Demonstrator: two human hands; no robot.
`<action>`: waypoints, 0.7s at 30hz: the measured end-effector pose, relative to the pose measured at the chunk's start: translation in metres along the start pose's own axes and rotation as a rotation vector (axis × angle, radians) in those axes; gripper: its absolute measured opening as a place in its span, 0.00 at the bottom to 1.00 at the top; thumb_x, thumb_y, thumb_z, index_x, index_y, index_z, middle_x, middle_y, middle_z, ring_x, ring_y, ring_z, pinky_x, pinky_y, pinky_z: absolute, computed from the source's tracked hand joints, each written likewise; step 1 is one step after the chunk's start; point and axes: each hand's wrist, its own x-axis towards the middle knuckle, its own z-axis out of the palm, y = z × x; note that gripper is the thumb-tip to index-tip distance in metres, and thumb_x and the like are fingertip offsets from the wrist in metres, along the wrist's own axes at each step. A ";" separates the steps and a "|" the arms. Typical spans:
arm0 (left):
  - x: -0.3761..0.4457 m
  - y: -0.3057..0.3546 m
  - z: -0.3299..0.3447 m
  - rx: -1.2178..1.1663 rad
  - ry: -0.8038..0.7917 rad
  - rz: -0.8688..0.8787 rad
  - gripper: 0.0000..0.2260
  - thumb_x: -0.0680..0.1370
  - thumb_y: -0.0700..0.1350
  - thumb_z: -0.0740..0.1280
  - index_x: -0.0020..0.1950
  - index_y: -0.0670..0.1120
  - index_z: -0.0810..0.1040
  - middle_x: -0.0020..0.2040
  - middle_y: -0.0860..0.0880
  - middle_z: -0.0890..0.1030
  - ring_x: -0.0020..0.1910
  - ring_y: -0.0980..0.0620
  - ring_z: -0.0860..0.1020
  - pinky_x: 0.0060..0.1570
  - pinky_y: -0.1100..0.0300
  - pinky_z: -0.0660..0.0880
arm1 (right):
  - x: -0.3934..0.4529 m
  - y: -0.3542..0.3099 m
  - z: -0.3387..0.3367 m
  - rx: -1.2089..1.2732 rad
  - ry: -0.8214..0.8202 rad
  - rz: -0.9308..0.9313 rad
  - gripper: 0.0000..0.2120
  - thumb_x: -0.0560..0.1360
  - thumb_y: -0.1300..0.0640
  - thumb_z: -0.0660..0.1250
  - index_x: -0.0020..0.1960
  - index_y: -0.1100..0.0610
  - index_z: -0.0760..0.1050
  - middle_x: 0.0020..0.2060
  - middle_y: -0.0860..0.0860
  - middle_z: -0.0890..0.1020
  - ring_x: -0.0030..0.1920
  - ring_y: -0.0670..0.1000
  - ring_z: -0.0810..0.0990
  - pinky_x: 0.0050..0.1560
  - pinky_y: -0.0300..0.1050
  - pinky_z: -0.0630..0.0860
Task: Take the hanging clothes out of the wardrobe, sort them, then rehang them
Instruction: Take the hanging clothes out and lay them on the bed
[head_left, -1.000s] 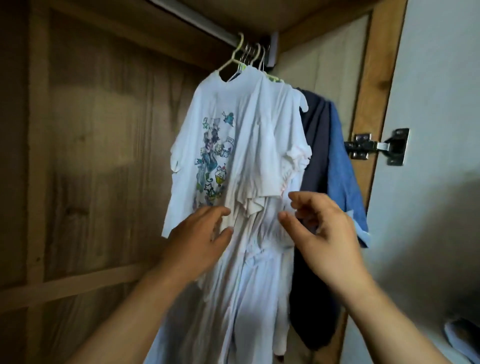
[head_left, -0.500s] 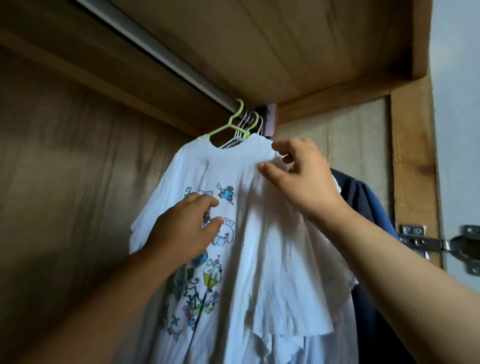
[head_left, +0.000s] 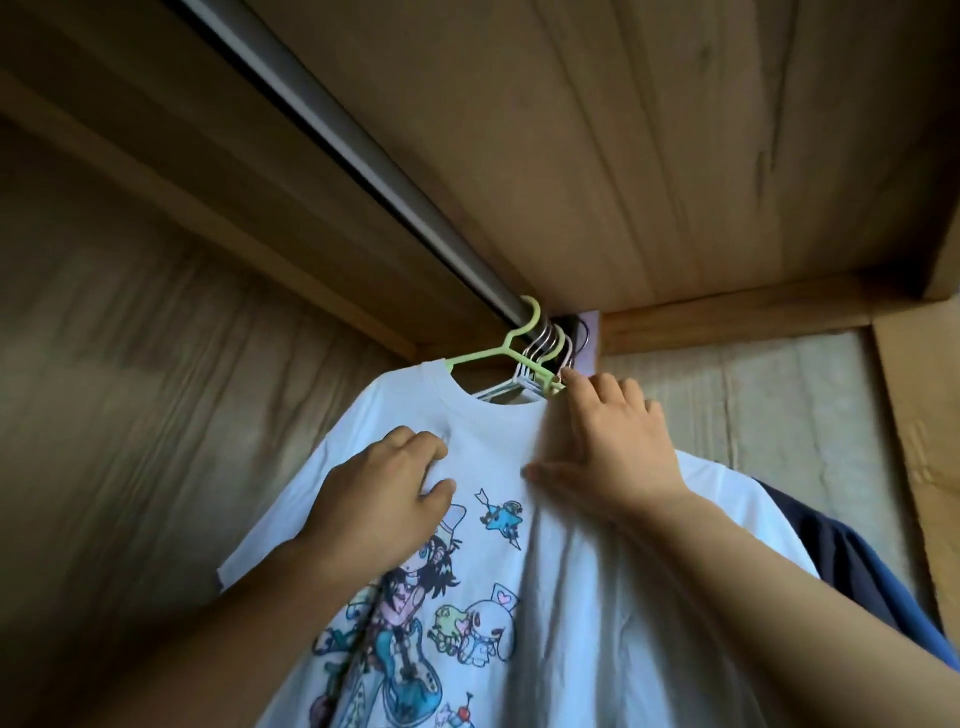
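rail (head_left: 332, 137) | wardrobe top | hangers (head_left: 540, 358) bunched at right end, clothes (head_left: 571, 571) hanging

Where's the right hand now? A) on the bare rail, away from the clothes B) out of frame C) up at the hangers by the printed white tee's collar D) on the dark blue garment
C: the right hand reaches up with its fingertips at the bunched hangers beside the collar of the printed white tee, while the left hand rests on the tee's chest.

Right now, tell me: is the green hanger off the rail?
No: the green hanger still hooks over the rail, carrying the white printed T-shirt.
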 end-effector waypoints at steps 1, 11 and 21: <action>0.001 -0.002 0.001 -0.002 0.005 0.004 0.13 0.78 0.54 0.61 0.62 0.53 0.72 0.59 0.56 0.74 0.55 0.54 0.75 0.51 0.60 0.71 | 0.001 0.001 0.001 -0.007 0.011 0.006 0.43 0.68 0.36 0.68 0.74 0.53 0.54 0.64 0.52 0.67 0.63 0.55 0.64 0.59 0.48 0.62; 0.001 -0.009 -0.003 -0.015 0.051 0.034 0.13 0.79 0.55 0.58 0.63 0.56 0.70 0.61 0.59 0.72 0.59 0.56 0.74 0.53 0.59 0.71 | 0.004 -0.005 0.003 -0.105 0.052 0.057 0.35 0.70 0.38 0.65 0.68 0.58 0.62 0.56 0.55 0.70 0.58 0.57 0.69 0.54 0.48 0.68; 0.002 0.000 -0.016 -0.019 0.069 0.072 0.13 0.79 0.56 0.57 0.62 0.56 0.69 0.61 0.59 0.71 0.59 0.59 0.73 0.51 0.61 0.70 | 0.003 -0.011 -0.012 -0.184 0.042 0.113 0.40 0.73 0.38 0.62 0.74 0.61 0.53 0.58 0.56 0.70 0.58 0.58 0.70 0.53 0.49 0.68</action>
